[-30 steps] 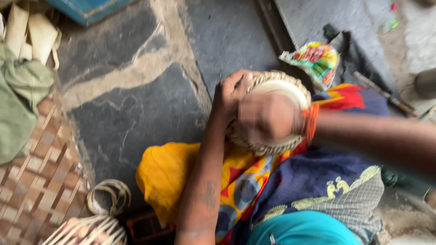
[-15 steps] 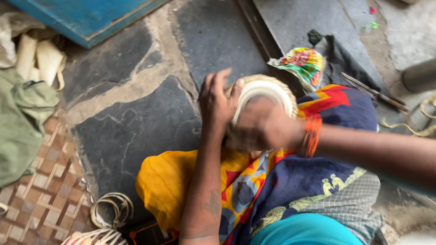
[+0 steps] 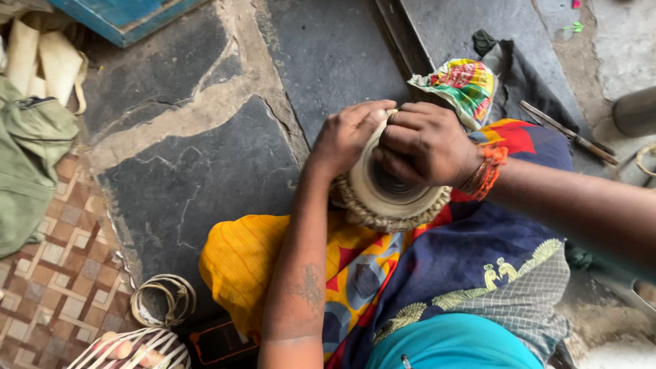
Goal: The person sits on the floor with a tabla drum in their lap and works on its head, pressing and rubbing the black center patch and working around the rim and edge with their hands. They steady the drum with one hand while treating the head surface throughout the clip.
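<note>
At the centre of the view, over a lap draped in bright yellow, red and blue patterned cloth (image 3: 383,273), both hands close on a small round woven basket of pale straw with a braided rim (image 3: 391,198). The basket rests on the cloth with its opening tipped up toward the camera. The left hand (image 3: 348,137) comes in from six o'clock along a bare forearm and curls over the basket's rim at about ten o'clock, fingers bent and pressed on the pale edge. The right hand (image 3: 427,145) reaches in from three o'clock, wearing orange thread bangles (image 3: 486,174) at the wrist; its fingers are folded down over the top of the rim at twelve o'clock, touching the left hand's fingertips. Both hands are mostly closed around the basket wall.

Toward eight o'clock, on the dark stone floor (image 3: 205,184), lies a loose coil of pale cane strips (image 3: 162,301), and just below it at seven o'clock a ribbed cane frame (image 3: 133,348) enters the view. At nine o'clock a green cloth bag (image 3: 31,164) lies on brown patterned tiles. At one o'clock a crumpled multicoloured wrapper (image 3: 461,85) sits beside dark fabric (image 3: 529,82), with a thin metal tool (image 3: 567,133) at two o'clock.
</note>
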